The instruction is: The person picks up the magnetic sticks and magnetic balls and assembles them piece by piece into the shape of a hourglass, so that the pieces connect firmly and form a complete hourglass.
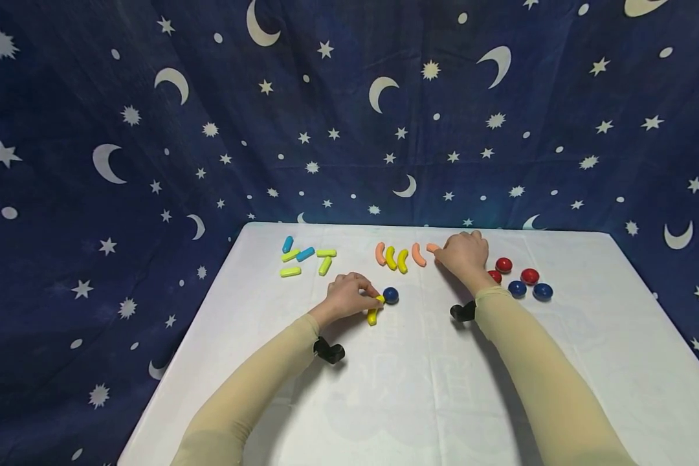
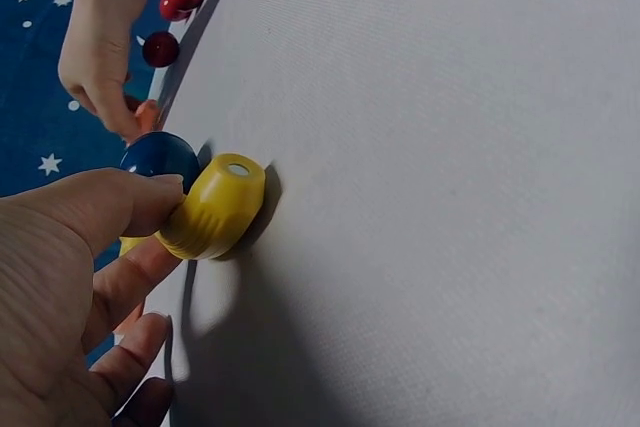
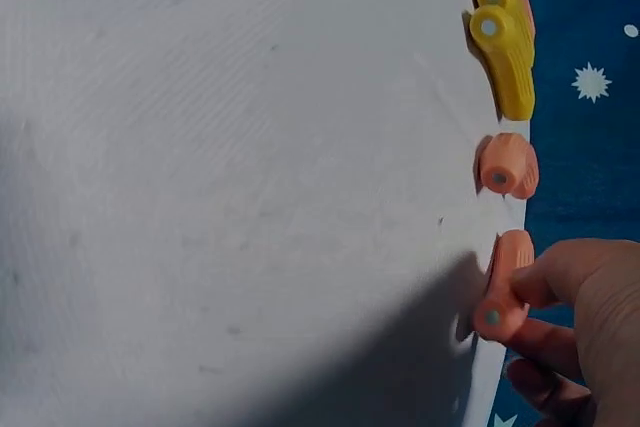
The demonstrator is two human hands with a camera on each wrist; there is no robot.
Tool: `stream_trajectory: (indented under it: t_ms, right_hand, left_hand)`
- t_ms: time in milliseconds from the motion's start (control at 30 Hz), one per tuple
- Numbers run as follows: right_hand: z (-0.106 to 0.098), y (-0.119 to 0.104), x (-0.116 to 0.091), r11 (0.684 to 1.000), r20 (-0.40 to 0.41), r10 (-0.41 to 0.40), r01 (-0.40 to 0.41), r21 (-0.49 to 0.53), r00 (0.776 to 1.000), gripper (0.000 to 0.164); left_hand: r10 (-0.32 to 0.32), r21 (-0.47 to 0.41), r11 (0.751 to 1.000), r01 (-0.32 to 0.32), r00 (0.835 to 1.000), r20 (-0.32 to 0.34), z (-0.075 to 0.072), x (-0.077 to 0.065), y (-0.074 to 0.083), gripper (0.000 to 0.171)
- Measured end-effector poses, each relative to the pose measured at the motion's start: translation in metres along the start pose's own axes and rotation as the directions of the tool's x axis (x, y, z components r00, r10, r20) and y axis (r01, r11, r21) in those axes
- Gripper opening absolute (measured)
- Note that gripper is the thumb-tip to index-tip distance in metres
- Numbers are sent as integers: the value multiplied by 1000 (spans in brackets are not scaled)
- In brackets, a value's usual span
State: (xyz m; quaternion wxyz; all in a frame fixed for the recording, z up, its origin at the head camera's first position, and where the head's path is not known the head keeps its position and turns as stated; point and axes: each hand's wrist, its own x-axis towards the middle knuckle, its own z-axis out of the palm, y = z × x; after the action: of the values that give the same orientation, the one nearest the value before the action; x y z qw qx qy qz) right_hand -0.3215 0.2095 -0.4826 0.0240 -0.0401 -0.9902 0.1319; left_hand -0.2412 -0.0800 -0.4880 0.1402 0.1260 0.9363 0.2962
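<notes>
My left hand (image 1: 349, 296) pinches a yellow curved magnetic rod (image 2: 215, 207) between thumb and fingers, low over the table in front of the middle. The thumb covers part of the rod in the head view. A dark blue ball (image 1: 391, 296) sits right at the rod's far end. Further back, my right hand (image 1: 465, 254) pinches an orange curved magnetic rod (image 3: 505, 292), its thumb on top and a silvery end showing. Left of that hand, another orange curved rod (image 1: 419, 254) lies beside two yellow curved rods (image 1: 402, 261) and one more orange rod (image 1: 380, 254).
Short straight rods lie at the back left of the white table (image 1: 408, 401), some blue (image 1: 288, 244), some lime green (image 1: 290, 272). Red balls (image 1: 530, 276) and blue balls (image 1: 542, 292) are grouped right of my right hand. A dark star-patterned cloth (image 1: 349, 129) hangs behind.
</notes>
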Motion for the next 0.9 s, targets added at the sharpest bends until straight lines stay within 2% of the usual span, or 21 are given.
stream_trajectory:
  t_ms: [133,267,433,633,733,900]
  right_hand:
    - [-4,0,-2,998,-41,5,-2,62,999,33]
    - [-12,0,-7,991,-101,-30,43,124,994,32]
    - [-17,-3,-23,967,-85,-83,101,235,993,32]
    - [-7,-2,-47,934,-17,-131,129,334,991,35]
    - [1,-2,-59,918,78,-127,88,386,989,39]
    - [12,-4,-76,870,197,-135,21,492,971,32]
  left_hand:
    - [-1,-1,1000,1,1000,6,0,1,1,17]
    - [-14,1,1000,14,1000,9,-2,1,2,16]
    - [-26,12,1000,26,999,19,-4,1,3,16]
    - [-22,14,1000,22,1000,16,-2,2,2,17]
    - [-23,11,1000,23,1000,19,-2,2,2,17]
    - [-26,25,999,26,1000,17,-2,2,3,17]
